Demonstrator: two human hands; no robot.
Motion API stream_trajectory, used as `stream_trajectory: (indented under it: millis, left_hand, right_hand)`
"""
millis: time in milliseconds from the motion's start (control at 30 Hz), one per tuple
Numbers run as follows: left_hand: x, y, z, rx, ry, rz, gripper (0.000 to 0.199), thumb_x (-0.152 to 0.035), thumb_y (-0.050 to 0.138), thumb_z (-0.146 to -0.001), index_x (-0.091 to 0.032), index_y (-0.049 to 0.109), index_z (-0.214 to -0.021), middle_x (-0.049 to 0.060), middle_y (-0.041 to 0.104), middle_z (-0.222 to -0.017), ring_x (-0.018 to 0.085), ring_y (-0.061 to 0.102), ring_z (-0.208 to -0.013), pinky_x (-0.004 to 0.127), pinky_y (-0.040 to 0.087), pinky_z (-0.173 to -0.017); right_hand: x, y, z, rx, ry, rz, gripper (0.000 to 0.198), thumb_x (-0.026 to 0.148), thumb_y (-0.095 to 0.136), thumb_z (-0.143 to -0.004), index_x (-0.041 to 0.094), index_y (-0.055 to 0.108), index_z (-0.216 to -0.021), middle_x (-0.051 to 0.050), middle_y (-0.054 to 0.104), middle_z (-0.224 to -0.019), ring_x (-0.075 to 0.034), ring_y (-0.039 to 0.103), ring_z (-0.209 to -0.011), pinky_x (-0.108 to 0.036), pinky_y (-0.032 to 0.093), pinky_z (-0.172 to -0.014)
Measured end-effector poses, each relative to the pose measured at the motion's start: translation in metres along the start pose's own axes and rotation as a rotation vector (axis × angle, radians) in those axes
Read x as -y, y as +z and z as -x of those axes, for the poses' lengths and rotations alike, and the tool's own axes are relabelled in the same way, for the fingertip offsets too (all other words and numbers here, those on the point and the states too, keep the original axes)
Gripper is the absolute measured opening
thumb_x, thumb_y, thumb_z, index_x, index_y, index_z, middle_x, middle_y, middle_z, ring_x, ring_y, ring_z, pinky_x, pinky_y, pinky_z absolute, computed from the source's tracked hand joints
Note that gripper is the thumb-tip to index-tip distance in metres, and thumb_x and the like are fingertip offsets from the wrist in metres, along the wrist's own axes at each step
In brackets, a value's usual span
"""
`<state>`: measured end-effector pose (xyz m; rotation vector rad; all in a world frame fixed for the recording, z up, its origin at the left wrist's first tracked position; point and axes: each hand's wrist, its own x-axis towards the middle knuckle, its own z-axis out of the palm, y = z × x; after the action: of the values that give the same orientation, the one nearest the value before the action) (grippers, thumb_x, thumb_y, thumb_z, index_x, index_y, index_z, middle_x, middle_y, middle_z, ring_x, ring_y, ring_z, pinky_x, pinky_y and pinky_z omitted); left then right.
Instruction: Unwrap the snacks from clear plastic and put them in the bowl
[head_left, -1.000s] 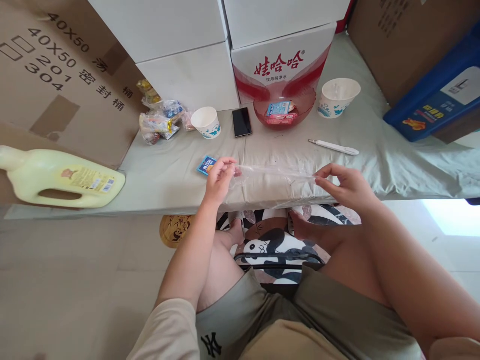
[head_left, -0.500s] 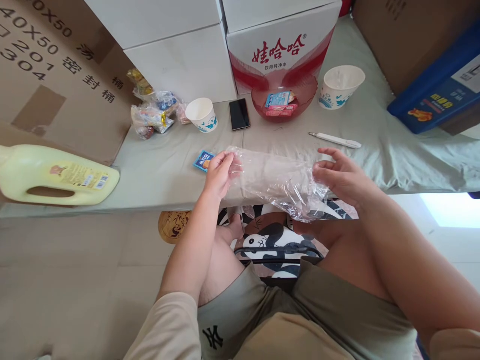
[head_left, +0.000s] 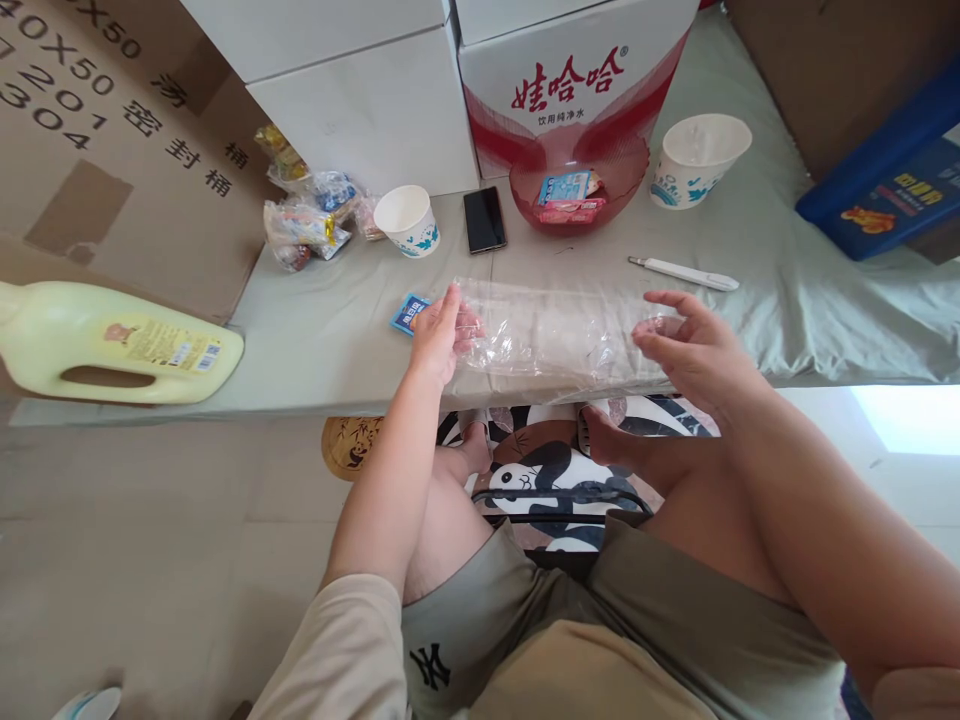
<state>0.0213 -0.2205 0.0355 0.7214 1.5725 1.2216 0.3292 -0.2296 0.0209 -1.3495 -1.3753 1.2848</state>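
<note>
A clear plastic bag (head_left: 555, 335) is stretched sideways just above the front of the cloth-covered table. My left hand (head_left: 436, 335) grips its left end, thumb upward. At the other end, my right hand (head_left: 694, 350) holds the bag between thumb and fingers, the index finger sticking out. Partly behind my left hand lies a small blue packet (head_left: 409, 313). A white pen-like cutter (head_left: 684, 273) rests on the cloth beyond my right hand.
Behind the bag stand a paper cup (head_left: 409, 222), a phone (head_left: 485, 220), a red bowl (head_left: 540, 220) with packets and a larger paper cup (head_left: 697, 165). Wrapped snacks (head_left: 304, 225) and a yellow jug (head_left: 112, 345) are at left; a blue container (head_left: 877, 190) is at right. Boxes line the back.
The bag has been drawn out flatter and straighter between my hands, and its hanging lower right part has come up. Both hands keep hold of it. The view has shifted slightly.
</note>
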Motion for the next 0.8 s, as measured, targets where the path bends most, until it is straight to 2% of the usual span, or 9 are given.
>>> stream_trajectory:
  millis: [67,167,267,367,467,600,700,767,800]
  left_hand:
    - [-0.001,0.000,0.003,0.079,0.023,0.020,0.031,-0.046,0.077,-0.080,-0.022,0.059,-0.089,0.000,0.069,-0.073,0.011,0.068,-0.060,0.019,0.042,-0.047]
    - [-0.002,0.000,0.006,0.118,0.068,0.064,0.032,-0.038,0.080,-0.077,-0.023,0.056,-0.092,-0.002,0.069,-0.076,0.009,0.067,-0.060,0.017,0.042,-0.047]
    - [-0.003,0.000,0.005,0.088,0.087,0.116,0.034,-0.042,0.077,-0.079,-0.025,0.055,-0.096,-0.001,0.069,-0.077,0.009,0.066,-0.060,0.016,0.038,-0.044]
    - [-0.003,0.000,0.002,0.043,0.088,0.112,0.033,-0.042,0.075,-0.081,-0.025,0.053,-0.097,-0.002,0.069,-0.074,0.008,0.063,-0.054,0.015,0.029,-0.039]
    - [-0.002,0.001,0.002,0.039,0.091,0.069,0.030,-0.040,0.073,-0.084,-0.025,0.051,-0.097,-0.003,0.068,-0.071,0.006,0.056,-0.045,0.016,0.021,-0.037]
    - [-0.002,0.002,0.003,0.039,0.095,0.059,0.026,-0.037,0.069,-0.087,-0.024,0.048,-0.095,-0.004,0.067,-0.069,0.004,0.045,-0.037,0.017,0.018,-0.037]
    - [-0.004,-0.002,0.002,0.038,0.082,0.094,0.028,-0.035,0.071,-0.085,-0.024,0.046,-0.094,-0.006,0.065,-0.067,0.001,0.036,-0.034,0.016,0.015,-0.037]
    - [-0.007,-0.007,0.002,0.115,0.011,0.088,0.033,-0.036,0.074,-0.081,-0.024,0.046,-0.091,-0.006,0.065,-0.066,0.000,0.030,-0.033,0.016,0.011,-0.037]
    - [-0.008,-0.009,0.001,0.183,-0.033,0.073,0.035,-0.036,0.077,-0.078,-0.023,0.046,-0.090,-0.005,0.065,-0.065,-0.001,0.027,-0.032,0.016,0.009,-0.037]
  right_hand:
    - [0.001,0.002,0.000,-0.055,-0.034,-0.060,0.050,0.043,0.071,-0.079,0.031,0.052,-0.124,-0.002,0.069,-0.091,-0.022,0.072,-0.084,-0.035,0.058,-0.068]
    - [0.004,0.004,0.002,0.037,0.051,-0.146,0.066,0.044,0.074,-0.078,0.034,0.043,-0.136,-0.003,0.070,-0.101,-0.022,0.073,-0.085,-0.039,0.061,-0.075]
    - [0.005,0.004,0.005,0.132,0.187,-0.170,0.086,0.037,0.084,-0.069,0.033,0.037,-0.141,0.001,0.069,-0.090,-0.019,0.070,-0.076,-0.037,0.061,-0.074]
    - [0.003,0.006,0.002,0.062,0.167,-0.260,0.079,0.032,0.084,-0.067,0.033,0.043,-0.134,0.005,0.063,-0.080,-0.017,0.069,-0.076,-0.033,0.060,-0.076]
    - [-0.001,0.010,-0.003,-0.007,0.121,-0.314,0.071,0.033,0.078,-0.074,0.038,0.043,-0.135,0.004,0.063,-0.087,-0.015,0.067,-0.066,-0.033,0.059,-0.065]
    - [-0.001,0.008,0.000,-0.004,0.080,-0.201,0.079,0.031,0.077,-0.075,0.040,0.038,-0.144,-0.003,0.066,-0.107,-0.010,0.057,-0.051,-0.028,0.051,-0.046]
    - [0.007,-0.012,0.012,0.243,0.089,-0.059,0.091,0.035,0.083,-0.070,0.038,0.038,-0.149,-0.008,0.067,-0.117,-0.014,0.064,-0.059,-0.030,0.056,-0.048]
    - [0.012,-0.031,0.018,0.488,0.122,0.083,0.084,0.042,0.086,-0.068,0.033,0.049,-0.144,-0.011,0.070,-0.117,-0.022,0.072,-0.075,-0.034,0.062,-0.058]
    - [0.014,-0.039,0.019,0.524,0.115,0.140,0.074,0.046,0.084,-0.071,0.031,0.056,-0.138,-0.012,0.071,-0.117,-0.027,0.074,-0.087,-0.037,0.064,-0.066]
